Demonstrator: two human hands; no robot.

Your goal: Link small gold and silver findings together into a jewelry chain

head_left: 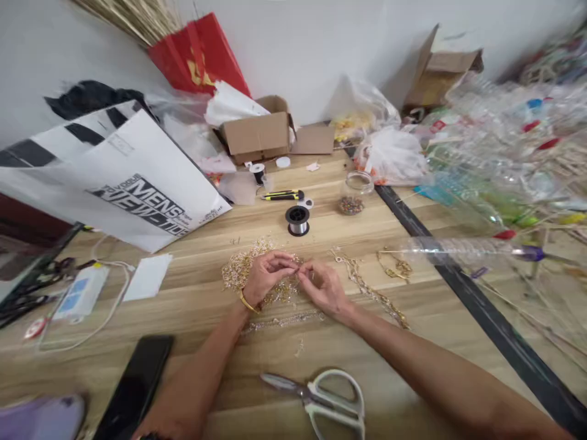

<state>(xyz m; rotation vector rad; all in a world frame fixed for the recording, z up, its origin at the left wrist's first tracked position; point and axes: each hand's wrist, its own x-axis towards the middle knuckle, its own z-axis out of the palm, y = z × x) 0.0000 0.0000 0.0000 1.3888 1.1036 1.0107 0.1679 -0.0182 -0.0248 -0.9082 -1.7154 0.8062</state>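
Observation:
My left hand (270,275) and my right hand (323,286) meet at the fingertips over a pile of gold and clear beads (243,263). Both pinch at something tiny between them, too small to name. A bracelet circles my left wrist. Just below the hands lies a beaded strand (288,319) along the wood. Right of my right hand, gold beaded chains (367,287) stretch diagonally, with a smaller gold chain (398,269) beyond. A black spool of clear line (298,221) stands behind the hands. White-handled scissors (321,397) rest nearest me.
Behind are a yellow-black utility knife (282,195), a jar of coloured beads (353,198) and a cardboard box (257,134). A white paper bag (137,189) leans at left, above a black phone (137,379). Plastic bottles (495,140) crowd the right, past a dark strip (435,250).

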